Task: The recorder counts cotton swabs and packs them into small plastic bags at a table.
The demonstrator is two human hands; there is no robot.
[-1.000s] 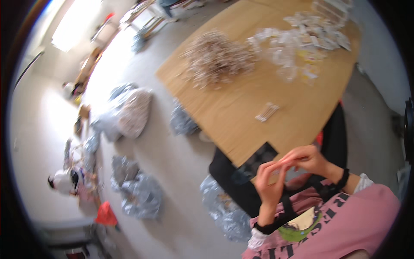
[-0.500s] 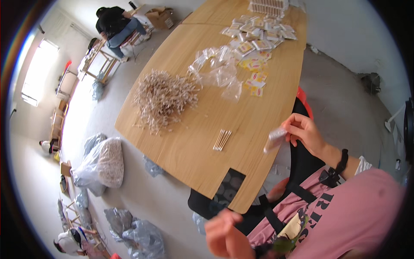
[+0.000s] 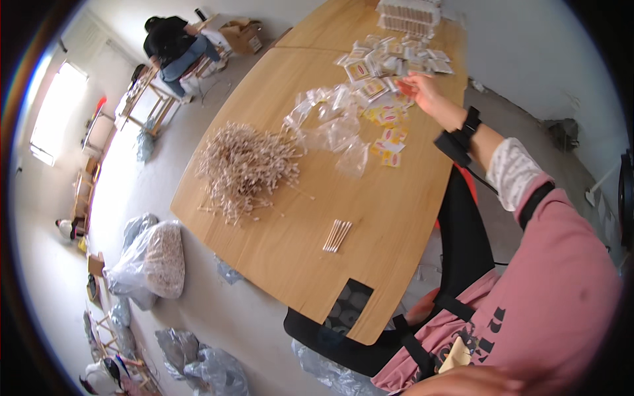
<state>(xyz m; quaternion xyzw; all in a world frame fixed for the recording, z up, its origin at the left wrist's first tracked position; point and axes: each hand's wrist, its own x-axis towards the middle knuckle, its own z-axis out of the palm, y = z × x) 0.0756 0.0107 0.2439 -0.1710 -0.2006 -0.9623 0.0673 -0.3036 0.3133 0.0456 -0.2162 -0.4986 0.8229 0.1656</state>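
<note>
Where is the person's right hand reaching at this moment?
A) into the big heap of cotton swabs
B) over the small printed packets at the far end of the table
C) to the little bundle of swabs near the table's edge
B: the right hand is stretched out over the scattered small packets, well away from the heap of swabs and the little bundle.

The right hand (image 3: 424,92) now stretches out over the filled packets (image 3: 389,63) far up the table (image 3: 396,218); earlier it hovered near the chest.
</note>
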